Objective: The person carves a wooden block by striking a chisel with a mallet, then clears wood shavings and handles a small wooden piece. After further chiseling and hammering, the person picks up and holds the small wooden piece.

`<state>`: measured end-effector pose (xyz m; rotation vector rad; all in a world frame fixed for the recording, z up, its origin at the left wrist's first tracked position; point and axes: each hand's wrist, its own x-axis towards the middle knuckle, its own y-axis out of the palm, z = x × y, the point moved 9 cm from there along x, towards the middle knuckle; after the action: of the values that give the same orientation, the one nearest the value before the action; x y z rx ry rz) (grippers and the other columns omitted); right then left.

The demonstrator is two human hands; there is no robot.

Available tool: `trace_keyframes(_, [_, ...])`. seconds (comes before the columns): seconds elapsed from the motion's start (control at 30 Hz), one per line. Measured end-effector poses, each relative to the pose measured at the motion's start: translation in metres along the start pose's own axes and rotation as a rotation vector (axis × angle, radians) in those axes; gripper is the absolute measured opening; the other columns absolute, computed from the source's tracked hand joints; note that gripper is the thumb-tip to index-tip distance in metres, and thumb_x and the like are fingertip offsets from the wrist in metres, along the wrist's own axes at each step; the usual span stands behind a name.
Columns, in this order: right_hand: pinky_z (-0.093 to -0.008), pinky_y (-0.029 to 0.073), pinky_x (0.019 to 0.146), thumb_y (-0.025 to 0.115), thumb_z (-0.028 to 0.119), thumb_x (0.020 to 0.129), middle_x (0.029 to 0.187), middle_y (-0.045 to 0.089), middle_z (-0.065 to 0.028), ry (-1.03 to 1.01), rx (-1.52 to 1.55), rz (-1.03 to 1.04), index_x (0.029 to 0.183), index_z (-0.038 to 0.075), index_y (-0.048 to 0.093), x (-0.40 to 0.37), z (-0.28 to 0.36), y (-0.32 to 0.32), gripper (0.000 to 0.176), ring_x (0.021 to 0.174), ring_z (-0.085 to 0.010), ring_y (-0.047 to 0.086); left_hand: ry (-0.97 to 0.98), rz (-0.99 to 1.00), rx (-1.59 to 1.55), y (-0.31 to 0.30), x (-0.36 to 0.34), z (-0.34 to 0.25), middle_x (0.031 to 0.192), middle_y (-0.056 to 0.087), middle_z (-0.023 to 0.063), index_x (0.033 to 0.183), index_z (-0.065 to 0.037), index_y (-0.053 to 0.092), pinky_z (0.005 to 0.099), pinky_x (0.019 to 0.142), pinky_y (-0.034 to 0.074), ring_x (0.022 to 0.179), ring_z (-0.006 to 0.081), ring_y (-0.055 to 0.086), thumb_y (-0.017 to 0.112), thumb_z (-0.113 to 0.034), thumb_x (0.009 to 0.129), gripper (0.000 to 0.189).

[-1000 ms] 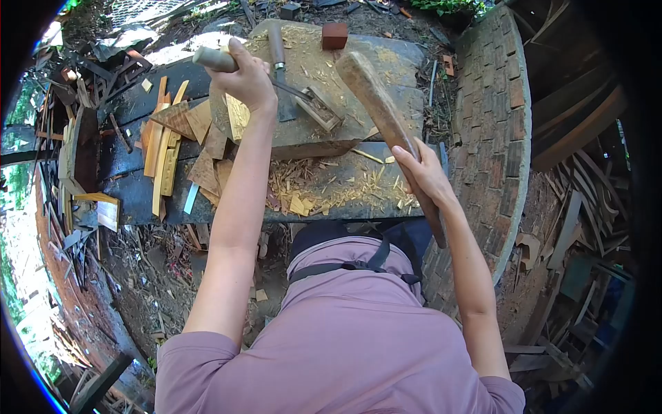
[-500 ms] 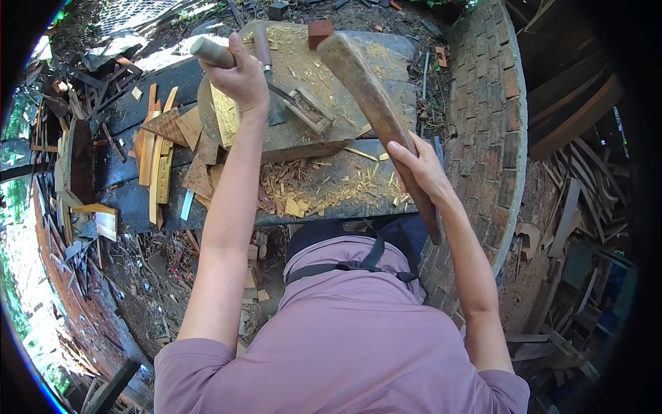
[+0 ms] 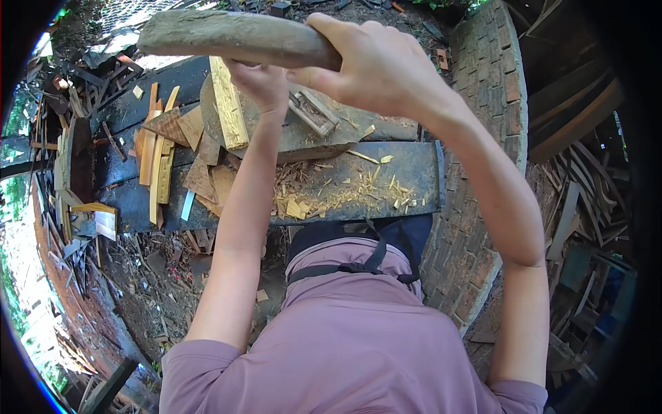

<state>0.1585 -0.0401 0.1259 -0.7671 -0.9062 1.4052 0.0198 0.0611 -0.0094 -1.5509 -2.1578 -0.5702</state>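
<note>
My right hand (image 3: 386, 65) is closed around a thick, worn wooden club (image 3: 227, 33), raised and lying nearly level across the top of the view. Just below it, partly covered by the club, is my left hand (image 3: 263, 84), its fingers curled around a chisel whose handle and blade are now hidden. Beside my left hand, a small wooden piece with a hollowed recess (image 3: 314, 114) rests on a thick wooden block (image 3: 289, 150). A yellowish split length of wood (image 3: 229, 103) lies on that block to the left of my hand.
The block stands on a dark bench (image 3: 414, 172) strewn with yellow wood chips (image 3: 296, 207). Wood strips (image 3: 162, 162) and flat offcuts (image 3: 200, 176) lie at the left. A curved brick-patterned wall (image 3: 476, 138) borders the right side, with timber scraps beyond.
My right hand has swung the club up and to the left, from upright at the right to level above my left hand. My left hand has shifted slightly right.
</note>
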Motion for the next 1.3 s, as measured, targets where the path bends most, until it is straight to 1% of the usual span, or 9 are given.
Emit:
trace_keyframes(0.07, [-0.0467,0.057,0.077,0.062,0.047,0.083,0.084,0.073,-0.0171,-0.123,-0.089,-0.102,0.115,0.006,0.066,0.003,0.014,-0.011,0.051,0.081,-0.0324,0.073,-0.015,-0.059,-0.338,-0.006,0.003,0.017,0.108,0.064,0.0132,0.130,0.003,0.045,0.0394,0.089,0.052,0.101,0.0253,0.066,0.071,-0.018,0.085,0.057])
trace_keyframes(0.23, [-0.0443,0.058,0.065,0.068,0.048,0.082,0.080,0.072,-0.0150,-0.212,0.183,-0.347,0.113,0.008,0.067,-0.011,0.037,-0.032,0.050,0.070,-0.0324,0.072,0.074,-0.049,0.060,-0.015,-0.001,0.007,0.111,0.064,0.0135,0.131,0.002,0.045,0.0393,0.089,0.051,0.100,0.0261,0.066,0.071,-0.018,0.087,0.054])
trace_keyframes(0.43, [-0.0479,0.054,0.080,0.054,0.050,0.094,0.092,0.071,-0.0230,0.163,0.003,0.300,0.126,0.002,0.053,0.001,0.035,-0.030,0.057,0.085,-0.0366,0.070,0.184,-0.006,-0.038,0.004,-0.002,0.003,0.101,0.062,0.0125,0.120,0.001,0.050,0.0399,0.082,0.052,0.091,0.0276,0.065,0.072,-0.014,0.085,0.044])
trace_keyframes(0.57, [-0.0460,0.052,0.084,0.062,0.034,0.089,0.098,0.068,-0.0293,-0.072,0.347,0.045,0.120,-0.009,0.050,-0.011,0.048,-0.060,0.054,0.090,-0.0396,0.069,0.240,0.008,0.063,0.001,-0.013,-0.043,0.098,0.062,0.0129,0.115,0.001,0.051,0.0409,0.079,0.050,0.089,0.0285,0.065,0.067,-0.010,0.086,0.036])
trace_keyframes(0.6, [-0.0459,0.058,0.070,0.065,0.052,0.084,0.086,0.072,-0.0189,-0.228,0.046,-0.393,0.120,0.011,0.064,-0.008,0.026,-0.034,0.055,0.075,-0.0346,0.073,0.193,-0.015,0.104,0.000,-0.012,-0.029,0.097,0.062,0.0128,0.115,0.000,0.051,0.0400,0.081,0.052,0.088,0.0269,0.065,0.064,-0.009,0.088,0.032])
trace_keyframes(0.7, [-0.0401,0.058,0.067,0.068,0.051,0.083,0.084,0.071,-0.0151,0.195,0.112,0.140,0.127,0.009,0.060,-0.006,-0.021,0.009,0.062,0.063,-0.0254,0.070,0.027,-0.020,0.046,-0.009,-0.011,-0.017,0.098,0.063,0.0118,0.117,0.000,0.051,0.0386,0.081,0.054,0.084,0.0242,0.066,0.063,-0.011,0.090,0.031])
trace_keyframes(1.13, [-0.0448,0.057,0.071,0.065,0.053,0.083,0.093,0.072,-0.0196,-0.042,-0.107,-0.081,0.121,0.007,0.061,-0.019,-0.009,0.000,0.060,0.078,-0.0344,0.073,0.215,0.027,0.009,-0.002,-0.015,-0.023,0.112,0.061,0.0174,0.131,0.004,0.045,0.0391,0.094,0.048,0.103,0.0312,0.063,0.067,-0.012,0.087,0.051])
trace_keyframes(1.2, [-0.0269,0.044,0.043,0.067,0.047,0.088,0.071,0.058,-0.0046,0.040,0.228,-0.139,0.119,0.002,0.059,-0.035,-0.030,0.011,0.055,0.049,-0.0108,0.054,-0.001,0.034,-0.016,-0.008,-0.009,0.003,0.110,0.061,0.0173,0.131,0.004,0.045,0.0395,0.093,0.049,0.101,0.0314,0.064,0.067,-0.012,0.089,0.050])
trace_keyframes(1.3, [-0.0358,0.050,0.055,0.065,0.052,0.085,0.078,0.066,-0.0155,0.413,0.496,0.126,0.116,0.000,0.058,-0.072,-0.075,0.058,0.062,0.057,-0.0208,0.065,-0.115,-0.042,-0.001,-0.023,0.001,0.010,0.107,0.062,0.0180,0.131,0.004,0.044,0.0357,0.080,0.055,0.088,0.0291,0.066,0.064,-0.015,0.095,0.046])
